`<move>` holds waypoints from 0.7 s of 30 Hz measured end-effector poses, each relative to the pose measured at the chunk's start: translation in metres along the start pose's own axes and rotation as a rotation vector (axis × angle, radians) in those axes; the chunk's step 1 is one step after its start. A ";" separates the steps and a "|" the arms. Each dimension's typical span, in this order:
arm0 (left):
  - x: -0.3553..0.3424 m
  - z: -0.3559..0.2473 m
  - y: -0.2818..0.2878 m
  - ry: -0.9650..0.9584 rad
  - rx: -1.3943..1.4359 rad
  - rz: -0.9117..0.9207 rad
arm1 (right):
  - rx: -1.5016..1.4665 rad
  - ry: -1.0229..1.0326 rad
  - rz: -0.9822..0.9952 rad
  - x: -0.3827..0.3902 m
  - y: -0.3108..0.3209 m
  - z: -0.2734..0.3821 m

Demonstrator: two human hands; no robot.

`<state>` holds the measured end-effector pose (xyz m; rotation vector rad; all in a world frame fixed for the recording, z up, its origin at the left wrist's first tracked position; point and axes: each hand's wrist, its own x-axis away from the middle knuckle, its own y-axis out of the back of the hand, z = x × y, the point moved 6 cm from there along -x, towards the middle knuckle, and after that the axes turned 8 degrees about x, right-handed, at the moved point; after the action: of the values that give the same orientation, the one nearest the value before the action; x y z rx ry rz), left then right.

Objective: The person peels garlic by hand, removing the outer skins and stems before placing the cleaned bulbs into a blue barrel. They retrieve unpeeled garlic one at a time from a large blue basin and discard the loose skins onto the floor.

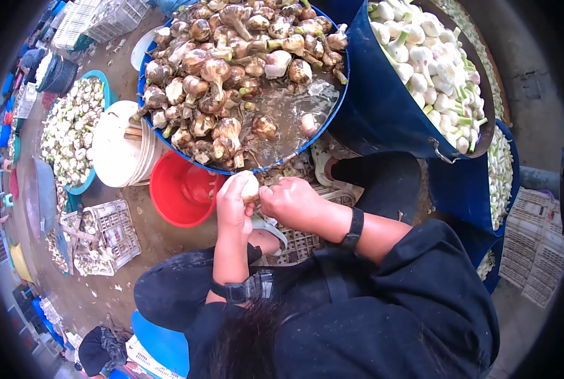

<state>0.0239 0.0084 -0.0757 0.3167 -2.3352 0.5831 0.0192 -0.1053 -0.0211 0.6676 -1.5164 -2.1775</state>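
My left hand (231, 201) is closed around a pale, peeled-looking garlic bulb (250, 188), just in front of the big blue-rimmed tub (280, 165). Close beside it, my right hand (293, 199) has its fingers curled together near the bulb. Whatever those fingers hold, if anything, is hidden. In the tub, many brown, dirty garlic bulbs (215, 72) are heaped with some murky water at the right. A red basin (175, 196) stands on the floor below, to the left of my hands.
At the right a blue drum (383, 95) is full of white garlic bulbs (430, 63). White buckets (121, 148), a teal tub (110, 91) of garlic and a plastic crate (119, 230) stand left. More crates (528, 243) are at far right. Another person (102, 350) sits at lower left.
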 end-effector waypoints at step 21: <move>0.044 -0.020 -0.043 -1.003 -0.990 0.406 | -1.664 -0.984 0.252 0.026 -0.042 -0.050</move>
<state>0.0198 -0.0224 -0.0186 -0.4527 -3.2960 -0.7987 0.0255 -0.1435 -0.0794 -1.1322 0.3935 -2.6004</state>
